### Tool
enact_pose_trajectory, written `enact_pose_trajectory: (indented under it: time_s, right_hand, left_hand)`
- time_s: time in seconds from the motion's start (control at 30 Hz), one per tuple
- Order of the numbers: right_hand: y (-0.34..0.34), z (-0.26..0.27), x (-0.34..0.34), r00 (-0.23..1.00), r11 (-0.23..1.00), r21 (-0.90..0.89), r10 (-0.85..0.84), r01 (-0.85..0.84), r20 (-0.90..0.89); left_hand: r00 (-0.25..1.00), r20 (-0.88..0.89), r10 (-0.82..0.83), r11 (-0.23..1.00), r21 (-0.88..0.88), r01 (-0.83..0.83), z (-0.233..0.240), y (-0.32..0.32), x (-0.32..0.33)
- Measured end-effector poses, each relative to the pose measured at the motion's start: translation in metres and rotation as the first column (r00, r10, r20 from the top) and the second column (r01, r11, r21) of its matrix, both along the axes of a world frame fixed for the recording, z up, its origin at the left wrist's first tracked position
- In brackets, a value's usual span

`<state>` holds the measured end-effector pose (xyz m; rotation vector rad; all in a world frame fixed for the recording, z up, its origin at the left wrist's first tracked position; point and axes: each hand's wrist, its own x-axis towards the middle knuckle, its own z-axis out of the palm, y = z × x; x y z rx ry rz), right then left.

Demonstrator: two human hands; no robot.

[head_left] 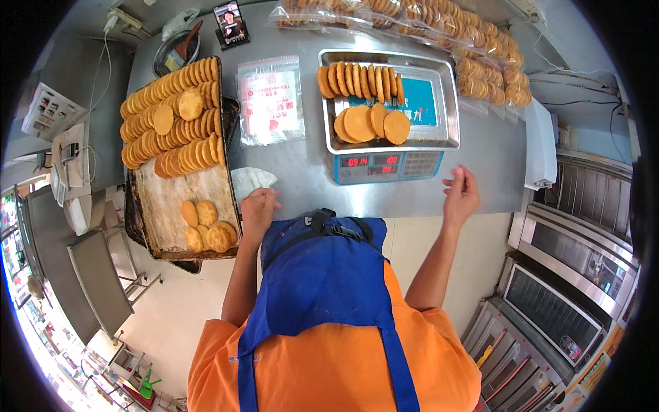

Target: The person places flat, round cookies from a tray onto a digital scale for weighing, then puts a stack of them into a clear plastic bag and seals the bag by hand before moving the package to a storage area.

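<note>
My left hand [258,208] is loosely curled at the table's front edge, close to a crumpled white sheet or bag [251,180] and the baking tray [165,198]. Whether anything is inside its fingers is hidden. My right hand [460,194] hovers by the front edge, right of the scale, with nothing seen in it. On the digital scale [388,167], its red digits lit, rests a shallow steel tray [447,103]. A leaning row of round flat cookies [360,81] spans the tray's far side. Several larger-looking cookies [359,123] lie overlapped nearer me.
Rows of cookies [175,126] fill the baking tray's far part; several lie loose [207,232] near its front. Printed clear bags [271,100] lie flat. Filled cookie bags [437,26] line the back right. A phone [231,23] stands beside a metal bowl [177,49]. Ovens [556,309] stand right.
</note>
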<state>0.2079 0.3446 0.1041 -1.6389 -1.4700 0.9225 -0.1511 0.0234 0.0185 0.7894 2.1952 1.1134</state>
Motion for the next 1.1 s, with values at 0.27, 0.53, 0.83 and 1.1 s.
enact_pose_trajectory:
  time_s: [0.27, 0.53, 0.83, 1.1]
  right_hand:
    - [0.045, 0.054, -0.157, 0.793, 0.756, 0.268, 0.506, -0.597, 0.34]
    - [0.126, 0.037, -0.247, 0.1, 0.264, -0.098, 0.645, -0.96, 0.758]
    - [0.143, 0.022, -0.256, 0.046, 0.15, -0.07, 0.651, -0.986, 0.757]
    - [0.151, 0.024, -0.252, 0.233, 0.146, 0.19, 0.761, -0.971, 0.605]
  left_hand:
    - [0.999, -0.008, -0.039, 0.999, 0.033, 0.039, 0.015, 0.021, 0.014]
    - [0.996, -0.048, 0.071, 0.995, 0.075, -0.067, 0.014, 0.012, 0.033]
    - [0.975, -0.093, 0.202, 0.975, 0.116, -0.191, 0.009, 0.0, 0.043]
    - [0.985, -0.095, 0.145, 0.985, 0.104, -0.135, 0.013, 0.004, 0.05]
